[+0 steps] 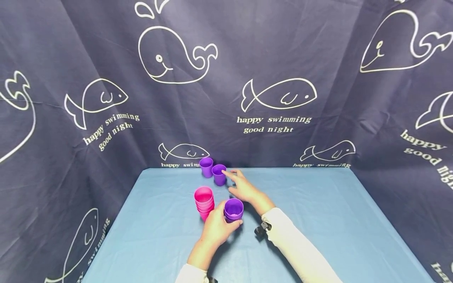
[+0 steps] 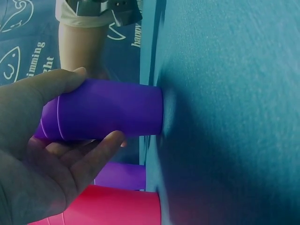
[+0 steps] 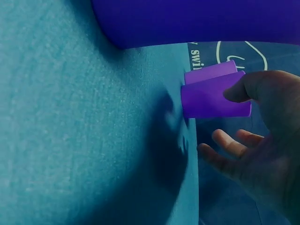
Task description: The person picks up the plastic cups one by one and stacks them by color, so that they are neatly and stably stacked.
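Observation:
My left hand (image 1: 216, 225) curls its thumb and fingers round a short stack of purple cups (image 1: 233, 208), which stands upright on the table in the left wrist view. Just left of that hand is a taller stack of pink cups (image 1: 203, 198), its lower part partly hidden by the hand. My right hand (image 1: 244, 188) is stretched out behind the held stack, fingers spread. Its thumb is close to a single purple cup (image 1: 219, 176); whether they touch I cannot tell. Another purple cup (image 1: 206, 168) stands beside that one, farther back and to the left.
A light blue cloth covers the table (image 1: 318, 228). Behind and at both sides hangs a dark curtain (image 1: 226, 47) with white whale and fish drawings, meeting the table's back edge near the two single cups.

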`<state>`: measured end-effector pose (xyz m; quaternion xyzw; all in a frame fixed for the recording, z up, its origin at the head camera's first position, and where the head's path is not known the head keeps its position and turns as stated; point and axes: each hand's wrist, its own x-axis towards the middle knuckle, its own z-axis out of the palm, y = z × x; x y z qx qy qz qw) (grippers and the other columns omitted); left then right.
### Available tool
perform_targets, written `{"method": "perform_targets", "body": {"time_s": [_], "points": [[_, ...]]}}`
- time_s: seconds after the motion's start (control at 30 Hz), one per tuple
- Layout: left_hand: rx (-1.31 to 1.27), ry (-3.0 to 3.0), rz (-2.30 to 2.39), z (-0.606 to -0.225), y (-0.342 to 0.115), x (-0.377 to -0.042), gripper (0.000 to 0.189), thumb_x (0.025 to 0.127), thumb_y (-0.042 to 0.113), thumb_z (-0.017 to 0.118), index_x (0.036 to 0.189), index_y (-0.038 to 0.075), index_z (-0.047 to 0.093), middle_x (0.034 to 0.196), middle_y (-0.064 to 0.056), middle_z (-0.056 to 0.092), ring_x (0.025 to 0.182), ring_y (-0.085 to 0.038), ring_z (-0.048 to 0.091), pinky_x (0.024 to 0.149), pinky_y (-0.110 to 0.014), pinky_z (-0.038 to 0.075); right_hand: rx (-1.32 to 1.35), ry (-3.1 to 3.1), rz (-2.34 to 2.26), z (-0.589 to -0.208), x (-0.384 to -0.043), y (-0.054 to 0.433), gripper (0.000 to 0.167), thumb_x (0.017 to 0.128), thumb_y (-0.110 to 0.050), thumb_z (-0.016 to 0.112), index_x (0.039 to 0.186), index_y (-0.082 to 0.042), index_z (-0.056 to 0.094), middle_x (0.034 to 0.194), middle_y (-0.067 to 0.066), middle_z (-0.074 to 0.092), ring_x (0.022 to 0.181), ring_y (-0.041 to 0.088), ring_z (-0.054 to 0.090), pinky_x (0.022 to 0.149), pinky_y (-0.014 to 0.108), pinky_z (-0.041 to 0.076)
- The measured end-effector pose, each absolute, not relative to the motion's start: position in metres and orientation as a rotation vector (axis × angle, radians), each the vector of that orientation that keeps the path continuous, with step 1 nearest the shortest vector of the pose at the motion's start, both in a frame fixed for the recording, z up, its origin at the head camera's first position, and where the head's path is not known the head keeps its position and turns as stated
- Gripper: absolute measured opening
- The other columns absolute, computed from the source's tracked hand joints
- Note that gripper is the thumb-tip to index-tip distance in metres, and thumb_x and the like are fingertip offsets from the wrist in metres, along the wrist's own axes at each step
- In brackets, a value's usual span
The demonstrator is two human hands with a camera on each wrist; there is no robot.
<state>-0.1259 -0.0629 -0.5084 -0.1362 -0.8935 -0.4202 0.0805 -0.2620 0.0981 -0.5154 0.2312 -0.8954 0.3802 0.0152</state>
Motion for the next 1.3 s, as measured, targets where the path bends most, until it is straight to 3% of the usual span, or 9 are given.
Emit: {"method": "perform_targets", "body": {"time_s": [0.27, 0.4, 0.53, 0.67, 0.9, 1.13, 1.3], "points": [[-0.409, -2.664, -1.239, -0.51, -0.062, -0.126, 0.062, 0.075, 0.024, 0.094, 0.13, 0.012, 0.067, 0.111, -0.005, 0.079, 0.102, -0.021, 0.076, 0.094, -0.042, 0.06, 0.69, -2.702, 1.156, -0.521, -0.267, 0.094, 0.058, 0.092, 0.001, 0.067, 0.148, -0.008, 0.06, 0.155, 0.031, 0.043, 0.118, 0.043, 0.067, 0.1, 0.053, 0.059], [-0.403, -2.659, -1.224, -0.51, -0.062, -0.127, 0.063, 0.075, 0.025, 0.094, 0.13, 0.012, 0.066, 0.11, -0.005, 0.079, 0.102, -0.021, 0.076, 0.094, -0.042, 0.06, 0.686, -2.616, 1.155, -0.52, -0.273, 0.091, 0.035, 0.092, -0.001, 0.072, 0.127, -0.002, 0.07, 0.146, 0.028, 0.052, 0.116, 0.042, 0.069, 0.102, 0.052, 0.058], [-0.398, -2.67, -1.226, -0.51, -0.061, -0.127, 0.063, 0.076, 0.027, 0.094, 0.13, 0.013, 0.066, 0.11, -0.004, 0.079, 0.101, -0.021, 0.076, 0.093, -0.042, 0.06, 0.655, -2.593, 1.126, -0.52, -0.275, 0.09, 0.01, 0.092, -0.007, 0.078, 0.1, -0.006, 0.071, 0.14, 0.024, 0.06, 0.119, 0.038, 0.068, 0.106, 0.051, 0.056], [-0.401, -2.682, -1.222, -0.511, -0.061, -0.126, 0.062, 0.076, 0.028, 0.094, 0.129, 0.014, 0.066, 0.109, -0.004, 0.079, 0.1, -0.021, 0.076, 0.091, -0.041, 0.06, 0.644, -2.579, 1.116, -0.522, -0.273, 0.092, 0.012, 0.091, -0.008, 0.08, 0.088, -0.009, 0.068, 0.136, 0.022, 0.066, 0.129, 0.038, 0.065, 0.112, 0.052, 0.051], [-0.373, -2.688, -1.213, -0.513, -0.061, -0.125, 0.062, 0.076, 0.03, 0.093, 0.13, 0.015, 0.065, 0.109, -0.003, 0.079, 0.1, -0.02, 0.076, 0.091, -0.042, 0.06, 0.666, -2.532, 1.154, -0.525, -0.268, 0.099, 0.015, 0.09, -0.012, 0.082, 0.087, -0.012, 0.067, 0.133, 0.019, 0.069, 0.13, 0.037, 0.064, 0.114, 0.051, 0.05], [-0.371, -2.689, -1.204, -0.513, -0.059, -0.125, 0.062, 0.077, 0.031, 0.092, 0.13, 0.015, 0.065, 0.108, -0.004, 0.079, 0.099, -0.021, 0.076, 0.089, -0.042, 0.06, 0.575, -2.401, 1.362, -0.522, -0.256, 0.11, 0.02, 0.085, -0.005, 0.084, 0.086, -0.005, 0.064, 0.133, 0.021, 0.065, 0.124, 0.037, 0.063, 0.091, 0.05, 0.059], [-0.358, -2.686, -1.191, -0.515, -0.058, -0.124, 0.064, 0.077, 0.032, 0.092, 0.132, 0.014, 0.065, 0.108, -0.004, 0.079, 0.099, -0.021, 0.076, 0.089, -0.042, 0.061, 0.522, -2.293, 1.436, -0.517, -0.248, 0.115, 0.027, 0.083, -0.002, 0.084, 0.087, 0.0, 0.057, 0.128, 0.019, 0.063, 0.118, 0.033, 0.062, 0.087, 0.047, 0.062]]}}
